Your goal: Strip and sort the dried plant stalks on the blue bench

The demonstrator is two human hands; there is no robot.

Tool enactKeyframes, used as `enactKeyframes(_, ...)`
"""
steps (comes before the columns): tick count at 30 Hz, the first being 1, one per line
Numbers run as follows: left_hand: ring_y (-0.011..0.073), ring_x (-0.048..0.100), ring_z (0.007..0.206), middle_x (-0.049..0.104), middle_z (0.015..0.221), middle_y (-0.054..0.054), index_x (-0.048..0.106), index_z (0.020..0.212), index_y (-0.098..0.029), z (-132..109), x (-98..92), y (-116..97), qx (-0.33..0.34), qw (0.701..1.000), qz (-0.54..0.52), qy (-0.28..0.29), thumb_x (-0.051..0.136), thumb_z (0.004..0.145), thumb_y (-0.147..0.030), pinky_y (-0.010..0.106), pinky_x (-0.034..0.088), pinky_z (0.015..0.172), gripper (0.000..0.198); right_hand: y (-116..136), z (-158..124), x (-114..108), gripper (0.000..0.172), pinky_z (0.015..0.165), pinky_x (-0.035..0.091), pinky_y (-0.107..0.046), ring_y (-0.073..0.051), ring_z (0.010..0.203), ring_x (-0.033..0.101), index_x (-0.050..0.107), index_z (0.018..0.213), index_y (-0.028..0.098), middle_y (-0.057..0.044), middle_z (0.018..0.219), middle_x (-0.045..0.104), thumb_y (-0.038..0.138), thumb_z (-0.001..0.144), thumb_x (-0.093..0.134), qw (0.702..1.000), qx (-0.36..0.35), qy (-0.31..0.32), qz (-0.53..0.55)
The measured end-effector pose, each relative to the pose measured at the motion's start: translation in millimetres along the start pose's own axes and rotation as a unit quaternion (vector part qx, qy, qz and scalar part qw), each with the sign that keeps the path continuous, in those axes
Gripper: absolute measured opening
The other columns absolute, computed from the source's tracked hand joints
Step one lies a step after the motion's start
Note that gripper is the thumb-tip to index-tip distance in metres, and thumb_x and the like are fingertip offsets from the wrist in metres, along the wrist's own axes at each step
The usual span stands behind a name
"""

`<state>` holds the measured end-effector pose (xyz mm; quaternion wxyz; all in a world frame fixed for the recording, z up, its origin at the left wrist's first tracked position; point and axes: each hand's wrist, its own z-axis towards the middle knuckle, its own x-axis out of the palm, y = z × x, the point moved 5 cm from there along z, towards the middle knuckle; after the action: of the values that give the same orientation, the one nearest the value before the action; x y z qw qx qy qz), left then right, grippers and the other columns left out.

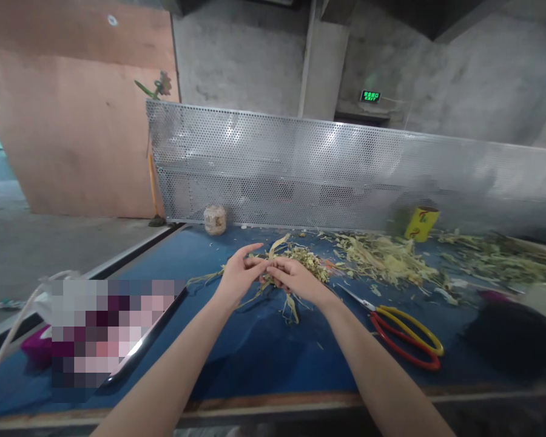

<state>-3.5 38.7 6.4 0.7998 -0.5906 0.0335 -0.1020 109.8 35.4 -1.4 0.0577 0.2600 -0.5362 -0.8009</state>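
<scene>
Over the middle of the blue table my left hand (240, 273) and my right hand (300, 279) meet, fingertips nearly touching. A pale yellow-green dried plant (278, 246) sticks up between them, its stalks trailing below. Both hands pinch it; the left index finger points away from the pinch. Just behind the right hand lies a heap of dried plant bits (310, 260), partly covered by the fingers. Scissors (404, 337) with one red and one yellow handle rest right of my right forearm, blades slightly apart. The exact spot of the grip is hidden by the fingers.
A blurred-out tablet-like object (131, 331) lies at left beside a magenta item (39, 347). At the back stand a whitish block (215, 220) and a yellow can (422, 224). More dried stalks (386, 258) spread right. A perforated metal panel (273, 158) closes the far edge.
</scene>
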Motion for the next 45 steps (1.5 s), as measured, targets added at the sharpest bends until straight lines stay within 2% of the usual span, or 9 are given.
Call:
enactKeyframes(4,0.0097,0.053,0.053,0.061,0.068,0.002,0.040,0.113,-0.011,0,0.3,-2,0.015,1.000,0.025,-0.007,0.062,0.063,-0.027,0.021,0.042,0.046,0.057,-1,0,-3,0.025,0.040,0.026,-0.017,-0.005,0.043,0.033,0.042,0.064,0.017,0.005,0.052,0.040,0.035,0.081,0.040,1.000,0.005,-0.016,-0.010)
enactKeyframes(12,0.0146,0.057,0.068,0.059,0.073,0.002,0.014,0.130,-0.016,-2,-0.3,-10,0.139,0.986,0.082,-0.040,0.062,0.061,-0.021,0.022,0.045,0.048,0.084,-1,0,-6,0.017,0.040,0.025,-0.017,-0.005,0.041,0.033,0.045,0.060,0.016,0.006,0.047,0.040,0.022,0.075,0.041,0.999,0.012,-0.036,0.009)
enactKeyframes(17,0.0127,0.057,0.063,0.059,0.069,0.001,0.009,0.131,-0.013,0,0.5,-6,0.110,0.992,0.052,-0.042,0.063,0.059,-0.018,0.020,0.045,0.048,0.090,-2,2,-6,0.024,0.040,0.024,-0.019,-0.005,0.039,0.031,0.044,0.058,0.016,0.006,0.046,0.039,0.027,0.078,0.038,0.998,0.019,-0.055,0.034)
enactKeyframes(21,0.0101,0.053,0.054,0.058,0.067,0.000,0.010,0.131,-0.010,1,3.0,-3,0.076,0.997,0.015,-0.031,0.064,0.058,-0.020,0.019,0.044,0.042,0.091,2,3,-9,0.026,0.041,0.025,-0.019,-0.005,0.040,0.031,0.042,0.061,0.017,0.007,0.047,0.036,0.036,0.080,0.040,0.996,-0.018,-0.089,0.016)
enactKeyframes(27,0.0088,0.050,0.052,0.055,0.066,-0.001,0.008,0.132,-0.014,-2,4.3,-5,0.088,0.996,0.018,-0.028,0.063,0.061,-0.021,0.017,0.041,0.038,0.091,4,2,-8,0.024,0.040,0.025,-0.018,-0.005,0.041,0.031,0.040,0.060,0.018,0.006,0.049,0.036,0.031,0.080,0.040,0.994,-0.057,-0.094,0.011)
enactKeyframes(32,0.0078,0.049,0.053,0.055,0.067,-0.002,0.007,0.133,-0.019,-2,8.1,-8,0.120,0.993,-0.002,-0.010,0.063,0.063,-0.021,0.016,0.039,0.039,0.090,6,1,-12,0.024,0.040,0.026,-0.018,-0.005,0.041,0.032,0.041,0.055,0.017,0.006,0.048,0.035,0.029,0.076,0.043,0.983,-0.093,-0.157,0.015)
enactKeyframes(37,0.0063,0.047,0.051,0.055,0.066,-0.003,0.014,0.131,-0.017,-4,13.7,-9,0.120,0.992,-0.039,0.004,0.062,0.065,-0.021,0.018,0.041,0.043,0.082,2,2,-17,0.018,0.038,0.024,-0.018,-0.005,0.039,0.030,0.042,0.061,0.018,0.007,0.045,0.034,0.029,0.074,0.045,0.975,-0.086,-0.193,0.066)
enactKeyframes(42,0.0067,0.049,0.049,0.055,0.069,-0.003,0.014,0.131,-0.020,-5,13.1,-13,0.131,0.990,-0.050,-0.002,0.062,0.066,-0.019,0.020,0.044,0.042,0.081,4,2,-16,0.023,0.037,0.022,-0.018,-0.005,0.037,0.027,0.040,0.062,0.019,0.007,0.046,0.035,0.036,0.076,0.045,0.979,-0.060,-0.155,0.117)
enactKeyframes(45,0.0052,0.047,0.043,0.055,0.068,-0.004,0.013,0.131,-0.023,-4,9.9,-13,0.120,0.991,-0.065,-0.017,0.063,0.065,-0.019,0.017,0.040,0.036,0.083,8,1,-12,0.025,0.041,0.026,-0.018,-0.006,0.042,0.031,0.042,0.065,0.018,0.006,0.051,0.037,0.040,0.077,0.044,0.986,-0.068,-0.139,0.065)
